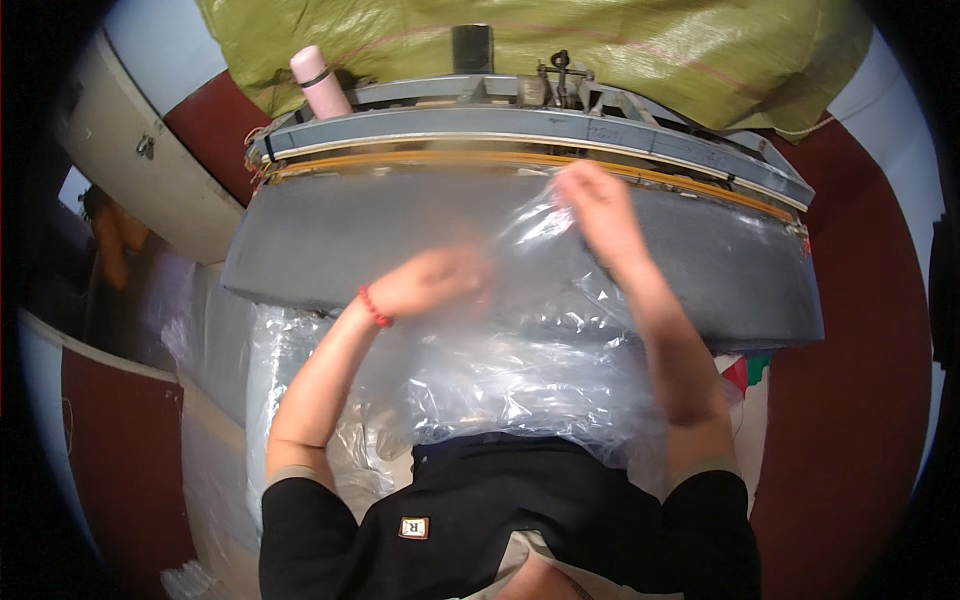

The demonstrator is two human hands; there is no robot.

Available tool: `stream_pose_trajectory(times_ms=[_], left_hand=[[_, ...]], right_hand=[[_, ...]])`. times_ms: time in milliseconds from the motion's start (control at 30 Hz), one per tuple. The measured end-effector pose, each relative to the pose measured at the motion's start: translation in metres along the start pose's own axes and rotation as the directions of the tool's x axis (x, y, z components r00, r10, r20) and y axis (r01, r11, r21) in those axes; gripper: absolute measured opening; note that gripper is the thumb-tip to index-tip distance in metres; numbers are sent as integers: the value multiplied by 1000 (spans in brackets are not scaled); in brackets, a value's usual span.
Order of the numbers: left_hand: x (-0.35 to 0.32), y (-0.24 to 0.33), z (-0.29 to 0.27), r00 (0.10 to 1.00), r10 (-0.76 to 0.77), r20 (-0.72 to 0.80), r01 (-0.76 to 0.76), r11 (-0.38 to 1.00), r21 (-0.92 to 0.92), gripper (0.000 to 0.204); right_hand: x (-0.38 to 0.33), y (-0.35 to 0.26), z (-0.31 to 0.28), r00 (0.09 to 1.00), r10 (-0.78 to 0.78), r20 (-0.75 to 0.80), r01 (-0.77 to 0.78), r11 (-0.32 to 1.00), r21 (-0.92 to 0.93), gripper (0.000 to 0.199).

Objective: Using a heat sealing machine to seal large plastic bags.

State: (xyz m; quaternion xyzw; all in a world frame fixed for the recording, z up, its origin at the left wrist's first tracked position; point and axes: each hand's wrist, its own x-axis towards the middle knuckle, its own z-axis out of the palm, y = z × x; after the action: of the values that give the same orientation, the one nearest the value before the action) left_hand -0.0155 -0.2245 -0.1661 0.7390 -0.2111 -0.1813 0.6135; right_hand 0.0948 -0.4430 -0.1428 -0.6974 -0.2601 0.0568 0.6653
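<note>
Clear plastic film (545,225) stretches up from my lap over a dark grey work surface (330,225). My right hand (598,205) is closed on the film near the far edge of that surface, fingers pinched together. Lower and to the left, my left hand (440,280), with a red bead bracelet on its wrist, hovers over the surface beside the film. Motion smears its fingers, so I cannot tell whether it grips the film. More crumpled clear plastic (510,385) lies heaped across my lap.
Behind the surface runs a grey metal frame (430,128) with an orange strip (400,160) along it. A pink bottle (320,85) stands at its left end. A yellow-green woven sheet (640,45) covers the back. At the left is a door (150,150).
</note>
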Motion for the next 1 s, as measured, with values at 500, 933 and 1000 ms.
stream_pose_trajectory(times_ms=[500, 933, 1000], left_hand=[[-215, -5, -174, 154, 904, -399, 954, -30, 299, 19], [-151, -126, -261, 67, -157, -985, 973, 228, 30, 74], [-161, -128, -282, 68, -217, -974, 982, 184, 27, 80]], right_hand=[[-119, 101, -366, 572, -469, -673, -400, 557, -728, 31], [-154, 107, -433, 607, -234, -759, -788, -59, -612, 36], [-150, 111, -437, 617, -238, -750, -779, -49, -625, 37]])
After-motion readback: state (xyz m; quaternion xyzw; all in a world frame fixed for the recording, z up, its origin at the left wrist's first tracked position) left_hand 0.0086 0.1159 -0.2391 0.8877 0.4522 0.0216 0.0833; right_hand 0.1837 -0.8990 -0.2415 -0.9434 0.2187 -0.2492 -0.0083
